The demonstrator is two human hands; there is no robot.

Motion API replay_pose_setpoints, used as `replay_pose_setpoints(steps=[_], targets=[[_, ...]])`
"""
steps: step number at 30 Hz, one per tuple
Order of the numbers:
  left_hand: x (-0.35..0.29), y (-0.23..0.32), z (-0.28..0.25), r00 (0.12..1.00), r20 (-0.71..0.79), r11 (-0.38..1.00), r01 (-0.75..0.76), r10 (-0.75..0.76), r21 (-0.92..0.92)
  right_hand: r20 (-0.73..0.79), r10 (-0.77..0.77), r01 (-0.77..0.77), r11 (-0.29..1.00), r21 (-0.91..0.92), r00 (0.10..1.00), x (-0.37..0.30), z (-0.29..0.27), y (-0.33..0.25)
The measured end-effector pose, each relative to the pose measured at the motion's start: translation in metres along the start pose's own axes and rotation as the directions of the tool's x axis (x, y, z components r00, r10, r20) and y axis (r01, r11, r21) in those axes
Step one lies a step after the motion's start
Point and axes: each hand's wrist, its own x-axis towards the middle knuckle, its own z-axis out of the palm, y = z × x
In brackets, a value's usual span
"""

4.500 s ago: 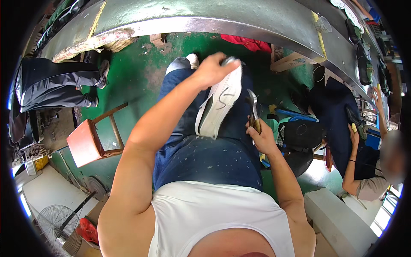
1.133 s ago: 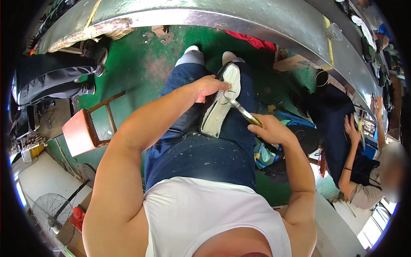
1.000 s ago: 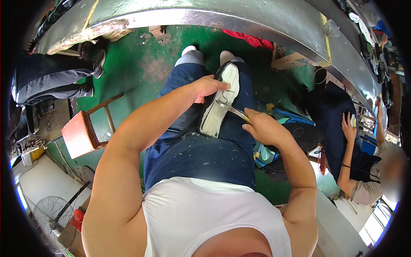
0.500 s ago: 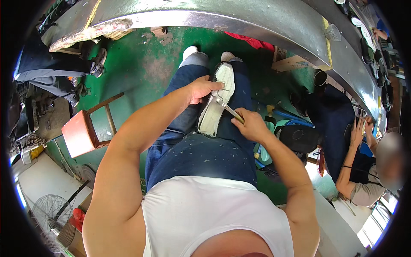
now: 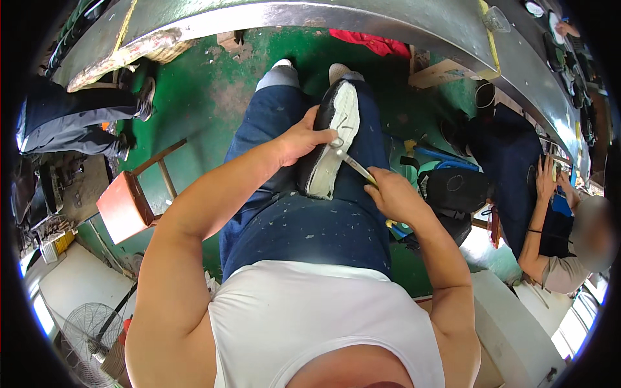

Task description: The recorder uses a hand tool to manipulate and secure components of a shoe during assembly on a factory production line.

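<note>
A shoe with a black upper lies sole side up across my thighs, its toe end away from me. Its whitish underside is bare and rough, with short dark marks near the front. My left hand grips the shoe from its left side, thumb on the underside at the middle. In my right hand is a metal hand tool with a yellowish handle. The tool's head rests at the shoe's middle, close to my left thumb; its exact shape is hard to make out.
A metal-edged bench curves across the front. To my left stand a reddish stool and a wire fan. Another person sits at the right, near a black bag. Red cloth lies under the bench.
The shoe has tilted, so more of its black left side shows. The tool's head has moved slightly and lies closer to my left thumb. My view has shifted a little.
</note>
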Motion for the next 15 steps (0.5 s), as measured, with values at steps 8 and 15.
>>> replay_pose_setpoints(steps=[8, 15], targets=[[0.002, -0.010, 0.003, 0.993, -0.098, 0.971, -0.048, 0.073, 0.234, 0.122, 0.096, -0.119, 0.974, 0.194, 0.988, 0.003, 0.005, 0.004], [-0.013, -0.020, 0.000, 0.997, -0.005, 0.997, -0.081, 0.081, 0.002, -0.006, -0.057, 0.057, 0.998, -0.023, 0.998, -0.014, 0.024, -0.011]])
